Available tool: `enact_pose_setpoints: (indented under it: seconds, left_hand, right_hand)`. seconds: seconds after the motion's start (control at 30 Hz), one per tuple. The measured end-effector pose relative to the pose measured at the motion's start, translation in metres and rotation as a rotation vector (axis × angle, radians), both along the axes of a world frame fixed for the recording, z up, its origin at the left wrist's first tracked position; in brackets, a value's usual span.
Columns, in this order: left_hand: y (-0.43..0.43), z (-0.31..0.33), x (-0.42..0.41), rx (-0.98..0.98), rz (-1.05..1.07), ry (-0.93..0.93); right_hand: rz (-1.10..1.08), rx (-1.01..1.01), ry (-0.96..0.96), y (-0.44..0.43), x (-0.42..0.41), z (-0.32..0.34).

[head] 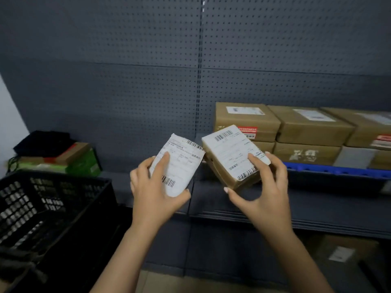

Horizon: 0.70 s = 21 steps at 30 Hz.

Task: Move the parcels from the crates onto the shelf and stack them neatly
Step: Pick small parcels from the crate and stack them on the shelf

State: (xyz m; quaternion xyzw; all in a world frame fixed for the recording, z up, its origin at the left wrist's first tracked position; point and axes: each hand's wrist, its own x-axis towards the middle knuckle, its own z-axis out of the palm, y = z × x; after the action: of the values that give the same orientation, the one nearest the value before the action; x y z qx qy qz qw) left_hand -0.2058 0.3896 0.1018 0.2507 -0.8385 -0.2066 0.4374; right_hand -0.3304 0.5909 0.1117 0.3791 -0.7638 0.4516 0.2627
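My left hand (153, 193) grips a small flat parcel (179, 166) with a white shipping label, held tilted in front of the shelf. My right hand (264, 187) grips a small brown box parcel (230, 155) with a white label on top, also tilted. Both are in the air above the front of the dark grey shelf (275, 208). On the shelf at the right, brown carton parcels (306, 127) are stacked in two layers along the pegboard back. A black plastic crate (42, 204) stands at the lower left; its inside is hidden.
A green and brown box with a black item on top (63, 157) sits at the shelf's far left. A blue strip (338, 171) runs in front of the stacked cartons. Another carton (342, 250) lies on a lower level at the right.
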Motion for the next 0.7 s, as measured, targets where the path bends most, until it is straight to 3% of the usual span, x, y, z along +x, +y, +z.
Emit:
enact_pose_setpoints:
  seconds: [0.43, 0.7]
  left_hand:
    - [-0.042, 0.091, -0.217, -0.119, -0.188, 0.13]
    - [-0.066, 0.121, -0.332, -0.143, -0.225, 0.111]
  right_hand:
    - [-0.217, -0.144, 0.155, -0.032, -0.181, 0.08]
    - [-0.313, -0.169, 0.115, -0.06, -0.279, 0.101]
